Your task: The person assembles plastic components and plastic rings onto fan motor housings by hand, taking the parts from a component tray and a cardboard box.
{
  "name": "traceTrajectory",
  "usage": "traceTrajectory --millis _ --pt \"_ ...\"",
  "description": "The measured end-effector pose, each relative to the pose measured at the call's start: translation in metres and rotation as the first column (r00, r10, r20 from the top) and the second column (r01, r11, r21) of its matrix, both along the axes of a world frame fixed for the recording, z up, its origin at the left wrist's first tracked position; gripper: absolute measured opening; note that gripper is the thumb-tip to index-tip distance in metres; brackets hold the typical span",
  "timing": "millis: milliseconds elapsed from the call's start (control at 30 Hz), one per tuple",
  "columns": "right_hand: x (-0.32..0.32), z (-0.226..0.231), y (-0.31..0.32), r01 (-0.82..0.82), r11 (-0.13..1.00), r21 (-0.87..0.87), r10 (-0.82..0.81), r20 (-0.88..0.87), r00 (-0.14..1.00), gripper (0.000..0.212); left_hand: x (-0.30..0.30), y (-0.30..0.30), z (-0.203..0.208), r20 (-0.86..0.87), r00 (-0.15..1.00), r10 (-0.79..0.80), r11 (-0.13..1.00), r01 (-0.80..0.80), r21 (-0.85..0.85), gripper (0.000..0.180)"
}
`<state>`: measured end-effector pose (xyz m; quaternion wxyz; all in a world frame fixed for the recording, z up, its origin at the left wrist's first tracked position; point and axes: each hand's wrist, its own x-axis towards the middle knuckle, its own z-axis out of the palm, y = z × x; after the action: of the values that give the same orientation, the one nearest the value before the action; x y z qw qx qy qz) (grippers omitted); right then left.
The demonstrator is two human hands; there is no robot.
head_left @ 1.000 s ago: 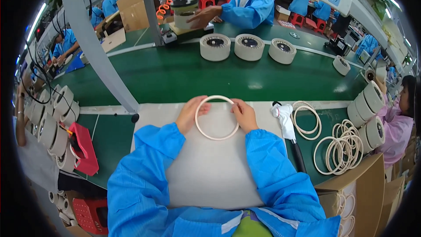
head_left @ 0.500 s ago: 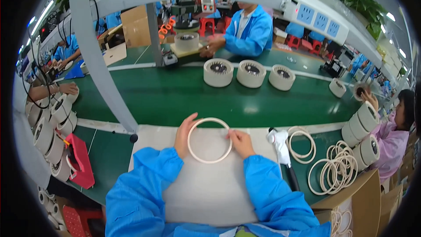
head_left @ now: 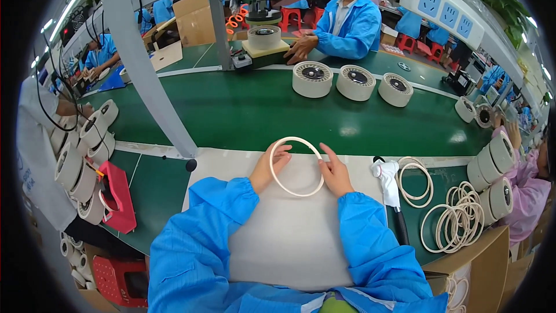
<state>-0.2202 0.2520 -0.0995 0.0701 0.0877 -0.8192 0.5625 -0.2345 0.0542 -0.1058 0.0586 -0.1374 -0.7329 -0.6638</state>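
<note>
Green belt [head_left: 260, 116] filling twelve o'clock; curled left hand [head_left: 269, 169] holding cream ring [head_left: 300, 195] at nine; half-spread right hand [head_left: 335, 175] flanking three, contact unclear; likely mid-handling, next move needing right-side pinch.

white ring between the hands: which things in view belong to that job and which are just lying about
Likely belong:
white ring
left hand
right hand
grey mat
ring pile
wrapped tool

Probably just around:
red holder
red stool
power strip

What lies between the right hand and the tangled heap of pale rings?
Going from the right hand toward the heap, the head view shows a white-headed, black-handled tool, then a smaller group of overlapping rings.
</note>
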Motion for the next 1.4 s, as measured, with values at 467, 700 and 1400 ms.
traceTrajectory --millis 467,700,1400 --pt "-0.002 -0.007 0.002 -0.094 0.994 0.054 0.094 0.012 0.996 0.032 -0.006 -0.008 -0.007 -0.024 0.998 0.066 0.997 -0.067 -0.041 0.025" --pt "-0.008 -0.012 0.005 -0.096 0.994 0.054 0.091 0.082 0.992 0.027 0.006 0.005 0.01 -0.145 0.989 -0.016 0.993 -0.001 -0.118 0.024" --pt "0.0 -0.001 0.001 -0.132 0.962 0.237 0.152 -0.067 0.986 0.019 0.007 0.001 0.012 -0.13 0.982 -0.138 0.973 0.11 -0.204 0.021"
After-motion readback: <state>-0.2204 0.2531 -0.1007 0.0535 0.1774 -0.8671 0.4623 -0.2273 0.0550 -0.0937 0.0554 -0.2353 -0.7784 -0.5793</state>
